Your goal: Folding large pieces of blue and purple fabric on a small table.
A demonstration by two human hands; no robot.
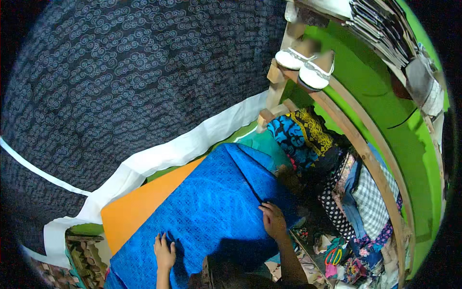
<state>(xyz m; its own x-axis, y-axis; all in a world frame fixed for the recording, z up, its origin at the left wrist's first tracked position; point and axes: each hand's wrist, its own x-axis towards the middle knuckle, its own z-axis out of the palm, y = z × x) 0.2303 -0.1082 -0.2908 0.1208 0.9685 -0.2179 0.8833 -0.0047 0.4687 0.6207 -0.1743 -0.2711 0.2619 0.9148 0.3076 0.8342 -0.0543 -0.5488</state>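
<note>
A blue patterned cloth (202, 202) lies spread over an orange board (139, 207), which shows along its left side. My left hand (165, 251) rests on the cloth near its lower left part, with the fingers apart and stretched forward. At the right side of the cloth, my right hand (273, 219) has bent fingers closed at the lower end of a dark fold line. The cloth's far right corner is folded over along that line. Shadow covers the cloth close to me.
Folded clothes (375, 202) are piled at the right behind a curved wooden rail (356, 125). Scissors (333, 255) with coloured handles lie among scraps below them. White shoes (315, 74) sit on the rail. A black patterned curtain (144, 86) with white edging hangs at the left.
</note>
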